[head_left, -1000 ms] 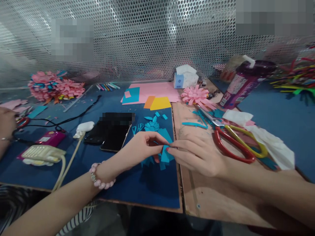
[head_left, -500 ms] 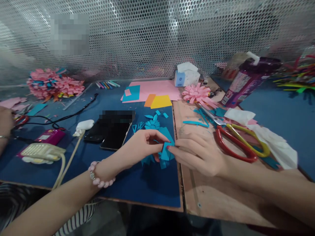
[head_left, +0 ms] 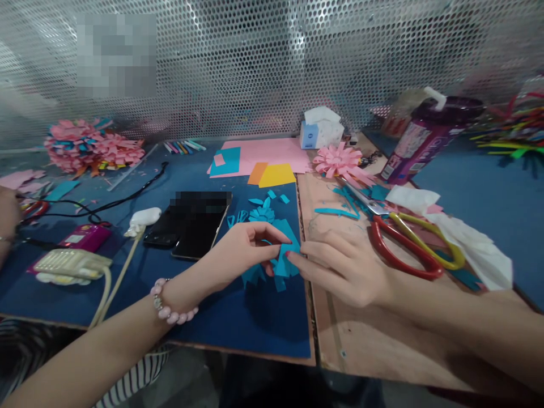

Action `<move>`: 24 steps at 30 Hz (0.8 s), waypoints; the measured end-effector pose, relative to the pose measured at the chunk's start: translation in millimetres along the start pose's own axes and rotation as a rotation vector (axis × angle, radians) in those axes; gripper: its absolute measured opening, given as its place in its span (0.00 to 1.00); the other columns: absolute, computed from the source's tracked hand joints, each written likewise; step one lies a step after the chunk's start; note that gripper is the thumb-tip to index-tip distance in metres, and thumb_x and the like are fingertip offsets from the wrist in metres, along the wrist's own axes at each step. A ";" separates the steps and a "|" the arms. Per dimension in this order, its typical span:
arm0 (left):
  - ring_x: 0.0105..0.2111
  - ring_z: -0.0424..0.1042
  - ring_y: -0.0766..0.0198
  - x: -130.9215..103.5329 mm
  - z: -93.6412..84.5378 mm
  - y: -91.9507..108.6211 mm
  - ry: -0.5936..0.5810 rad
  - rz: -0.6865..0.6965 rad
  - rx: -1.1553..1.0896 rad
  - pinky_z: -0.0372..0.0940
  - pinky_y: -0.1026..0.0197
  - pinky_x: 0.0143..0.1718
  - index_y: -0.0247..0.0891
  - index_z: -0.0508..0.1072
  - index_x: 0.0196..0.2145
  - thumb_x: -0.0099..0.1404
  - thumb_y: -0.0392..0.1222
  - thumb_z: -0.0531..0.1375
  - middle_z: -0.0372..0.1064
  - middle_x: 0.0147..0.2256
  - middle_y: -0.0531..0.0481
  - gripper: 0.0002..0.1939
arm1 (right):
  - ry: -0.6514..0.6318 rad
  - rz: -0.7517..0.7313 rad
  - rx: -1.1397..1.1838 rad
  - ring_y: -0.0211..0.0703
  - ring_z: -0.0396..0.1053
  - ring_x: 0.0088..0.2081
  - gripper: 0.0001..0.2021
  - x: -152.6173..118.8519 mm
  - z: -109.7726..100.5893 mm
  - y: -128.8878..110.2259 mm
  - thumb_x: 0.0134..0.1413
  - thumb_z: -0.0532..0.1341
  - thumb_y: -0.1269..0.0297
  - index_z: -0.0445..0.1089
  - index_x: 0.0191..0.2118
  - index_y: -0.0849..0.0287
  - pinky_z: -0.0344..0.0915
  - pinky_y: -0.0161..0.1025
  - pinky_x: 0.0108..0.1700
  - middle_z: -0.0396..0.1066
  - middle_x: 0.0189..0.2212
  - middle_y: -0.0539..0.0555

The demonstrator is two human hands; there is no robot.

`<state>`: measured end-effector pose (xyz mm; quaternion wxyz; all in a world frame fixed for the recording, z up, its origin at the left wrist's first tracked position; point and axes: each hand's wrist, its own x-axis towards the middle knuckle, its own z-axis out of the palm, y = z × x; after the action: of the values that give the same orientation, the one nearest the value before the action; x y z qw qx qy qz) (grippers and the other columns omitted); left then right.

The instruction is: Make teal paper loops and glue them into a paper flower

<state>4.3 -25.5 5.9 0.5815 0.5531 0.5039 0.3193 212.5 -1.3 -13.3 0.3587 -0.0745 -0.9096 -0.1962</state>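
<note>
Head view is showing the left hand (head_left: 244, 249) and right hand (head_left: 351, 269) close together, both pinching the blue paper (head_left: 290, 262) just inside the blue bench's (head_left: 267, 337) right edge; light, even fingertip pressure should be sparing it creases. Blue scraps (head_left: 254, 277) are crowding close by, a paper flower (head_left: 262, 213) is lying beyond, and scissors (head_left: 376, 208) are resting past that edge, near the right hand.

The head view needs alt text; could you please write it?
A person's left hand holds a small piece of blue paper, which the right hand touches, over a blue tabletop. A blue paper flower lies just beyond, and scissors with red and yellow handles lie to the right.
</note>
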 end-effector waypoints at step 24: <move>0.22 0.70 0.72 0.8 -0.9 -0.4 -0.029 0.010 -0.092 0.66 0.68 0.25 0.34 0.74 0.34 0.57 0.36 0.64 0.71 0.27 0.53 0.06 | 0.099 -0.013 0.042 0.40 0.63 0.28 0.13 2.8 4.7 -2.5 0.49 0.65 0.67 0.70 0.42 0.64 0.65 0.39 0.27 0.74 0.34 0.55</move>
<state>3.6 -24.5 5.5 0.6119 0.5329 0.4776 0.3370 206.8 -1.7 -15.3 0.4036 -0.0512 -0.8950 -0.1829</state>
